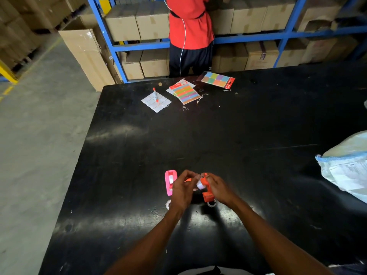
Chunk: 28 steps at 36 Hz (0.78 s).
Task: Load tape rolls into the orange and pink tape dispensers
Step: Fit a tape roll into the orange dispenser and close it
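Observation:
My right hand [217, 188] grips the orange tape dispenser [207, 195], lifted slightly above the black table [139, 155]. My left hand [183, 190] pinches a clear tape roll [200, 184] against the dispenser's top. The pink tape dispenser [169, 180] lies flat on the table just left of my left hand, a white roll visible inside it. Two loose clear tape rolls lie on the table: one [211, 203] under the orange dispenser, one [168, 204] partly hidden beneath my left wrist.
At the table's far side lie a white label sheet with an orange marker [155, 94] and two coloured sticker packs [185, 92], [218, 79]. A white sack [347, 169] overhangs the right edge. A person in a red shirt [189, 26] stands at blue shelving with cartons.

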{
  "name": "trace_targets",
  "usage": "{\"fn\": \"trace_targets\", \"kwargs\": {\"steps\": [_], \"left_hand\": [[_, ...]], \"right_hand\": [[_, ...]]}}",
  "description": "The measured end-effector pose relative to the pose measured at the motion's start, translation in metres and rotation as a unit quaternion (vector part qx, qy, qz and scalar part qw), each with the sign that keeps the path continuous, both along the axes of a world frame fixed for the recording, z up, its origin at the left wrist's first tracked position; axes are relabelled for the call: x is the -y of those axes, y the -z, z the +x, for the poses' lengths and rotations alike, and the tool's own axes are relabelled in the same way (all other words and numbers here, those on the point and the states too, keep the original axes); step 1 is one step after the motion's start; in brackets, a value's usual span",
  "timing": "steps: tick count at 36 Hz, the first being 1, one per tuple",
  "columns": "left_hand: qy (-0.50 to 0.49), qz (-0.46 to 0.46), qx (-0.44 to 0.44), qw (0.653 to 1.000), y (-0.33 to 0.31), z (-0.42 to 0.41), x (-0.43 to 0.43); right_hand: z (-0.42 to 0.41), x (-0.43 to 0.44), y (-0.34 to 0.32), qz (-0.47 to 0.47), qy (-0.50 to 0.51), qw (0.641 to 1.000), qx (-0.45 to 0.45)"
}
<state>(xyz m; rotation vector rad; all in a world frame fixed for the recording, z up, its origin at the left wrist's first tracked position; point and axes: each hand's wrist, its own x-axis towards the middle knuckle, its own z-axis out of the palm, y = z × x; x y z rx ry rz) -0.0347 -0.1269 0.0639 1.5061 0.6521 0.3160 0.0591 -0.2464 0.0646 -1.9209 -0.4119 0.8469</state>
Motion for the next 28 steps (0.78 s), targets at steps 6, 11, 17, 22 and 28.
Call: {"fn": "trace_targets", "kwargs": {"steps": [6,11,17,22,28], "left_hand": [[-0.026,-0.022,0.045,0.998,-0.001,-0.002,0.002],[-0.036,0.011,0.044,0.998,0.000,0.000,0.001],[-0.002,-0.022,0.041,0.999,0.000,-0.003,-0.001],[0.017,-0.027,0.024,0.999,0.000,-0.006,0.000],[-0.006,-0.074,0.020,0.997,-0.004,-0.003,-0.003]], "right_hand": [[-0.002,-0.006,-0.002,0.005,0.006,1.000,-0.014],[0.000,-0.008,-0.003,0.000,0.001,1.000,-0.015],[0.003,-0.005,0.000,0.006,0.022,0.999,-0.042],[0.006,-0.006,-0.001,0.022,0.029,0.998,-0.043],[0.010,-0.006,-0.001,0.017,0.009,0.999,-0.038]]}}
